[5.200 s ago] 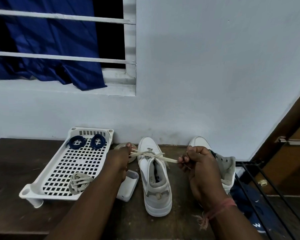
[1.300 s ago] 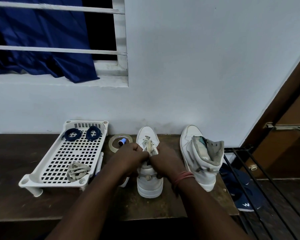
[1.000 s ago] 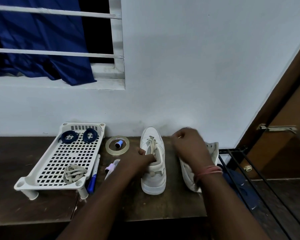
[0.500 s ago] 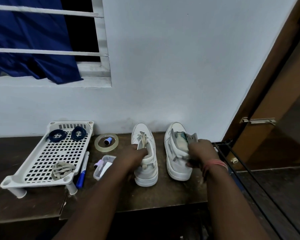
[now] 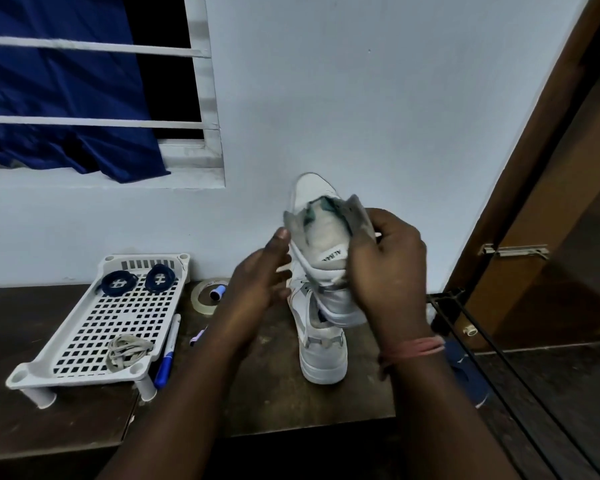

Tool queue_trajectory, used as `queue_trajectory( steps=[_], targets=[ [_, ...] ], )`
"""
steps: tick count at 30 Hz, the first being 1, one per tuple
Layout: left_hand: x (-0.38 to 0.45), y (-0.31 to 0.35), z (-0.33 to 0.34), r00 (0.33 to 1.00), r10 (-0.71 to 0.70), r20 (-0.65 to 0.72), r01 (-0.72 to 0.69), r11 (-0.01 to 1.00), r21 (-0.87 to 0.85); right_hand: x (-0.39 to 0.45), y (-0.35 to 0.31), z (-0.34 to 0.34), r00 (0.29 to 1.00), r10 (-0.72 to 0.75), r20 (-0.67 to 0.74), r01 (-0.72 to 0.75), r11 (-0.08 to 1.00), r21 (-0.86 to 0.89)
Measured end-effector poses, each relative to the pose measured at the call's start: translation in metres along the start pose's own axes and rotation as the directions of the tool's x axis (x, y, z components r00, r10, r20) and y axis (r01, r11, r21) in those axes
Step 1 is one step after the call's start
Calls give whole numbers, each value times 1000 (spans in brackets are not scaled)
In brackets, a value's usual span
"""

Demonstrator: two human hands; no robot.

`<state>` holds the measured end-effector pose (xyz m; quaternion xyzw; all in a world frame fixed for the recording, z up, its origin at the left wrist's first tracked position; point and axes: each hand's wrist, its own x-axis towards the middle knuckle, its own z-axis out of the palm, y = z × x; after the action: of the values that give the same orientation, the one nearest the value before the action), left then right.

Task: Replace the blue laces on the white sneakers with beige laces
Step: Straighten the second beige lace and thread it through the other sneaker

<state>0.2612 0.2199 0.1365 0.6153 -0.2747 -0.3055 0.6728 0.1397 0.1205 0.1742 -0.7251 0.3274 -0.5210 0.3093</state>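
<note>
Second sneaker (image 5: pixel 326 244) is lifted off the table (image 5: pixel 274 393), directly above the first sneaker (image 5: pixel 321 351), which stands on the table. Right hand (image 5: pixel 385 268) grips the lifted shoe, fingers curled round its collar and heel side. Left hand (image 5: pixel 260 282) is beside it, fingers relaxed and spread, thumb tip touching the collar edge. White tray (image 5: pixel 42 367), left of the first sneaker, holds a beige lace bundle (image 5: pixel 127 349) near its front and two coiled blue laces (image 5: pixel 137 280) at the back. Handling guess: shoe is light, sole stiff, collar and tongue soft and collapsible. Better hold at heel counter or midsole; lace is limp, pinch near the tip.
</note>
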Motion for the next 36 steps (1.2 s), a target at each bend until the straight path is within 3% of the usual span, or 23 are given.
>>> queue_trajectory(
  steps=[2,4,7,9,11,13,14,16,18,19,22,25,27,33,36],
  targets=[
    [-12,25,-5,992,69,107,-57,992,-109,-13,-15,14,998,-51,32,48,995,82],
    [-14,34,-14,994,58,97,-46,992,-114,-26,-18,32,993,-59,98,44,987,154],
    [-4,14,-33,981,-22,-191,41,994,100,-40,-4,59,950,16,312,-84,975,206],
    [-1,-6,-43,942,-71,-329,111,988,104,-39,9,64,919,110,378,-212,947,241],
    [-1,-19,-50,926,-106,-362,135,989,56,-29,29,59,933,214,289,-273,945,182],
    [-1,-26,-56,926,-82,-369,123,988,89,-13,55,45,920,309,242,-304,951,-60],
    [-1,-26,-58,930,-58,-363,110,986,123,-8,64,39,872,393,293,-348,917,-195],
    [-1,-29,-59,936,-41,-350,104,981,164,-5,72,35,694,573,437,-436,817,-378],
    [0,-35,-57,931,-42,-363,112,978,174,-12,70,39,499,704,506,-544,708,-450],
    [0,-36,-54,927,-38,-373,109,979,172,-15,72,42,457,737,498,-585,671,-456],
    [1,-40,-47,920,-42,-389,101,986,133,-17,78,48,500,719,483,-601,689,-404],
    [4,-46,-44,928,-74,-364,122,986,111,-12,85,37,692,617,375,-428,769,-475],
    [8,-52,-44,928,-57,-369,133,974,183,-8,91,28,776,551,308,-373,794,-480],
    [11,-65,-34,920,-51,-390,168,947,274,-2,114,11,789,590,171,-436,733,-522],
    [13,-73,-30,899,-75,-432,232,918,322,2,121,10,770,616,166,-452,710,-540]
  ],
)
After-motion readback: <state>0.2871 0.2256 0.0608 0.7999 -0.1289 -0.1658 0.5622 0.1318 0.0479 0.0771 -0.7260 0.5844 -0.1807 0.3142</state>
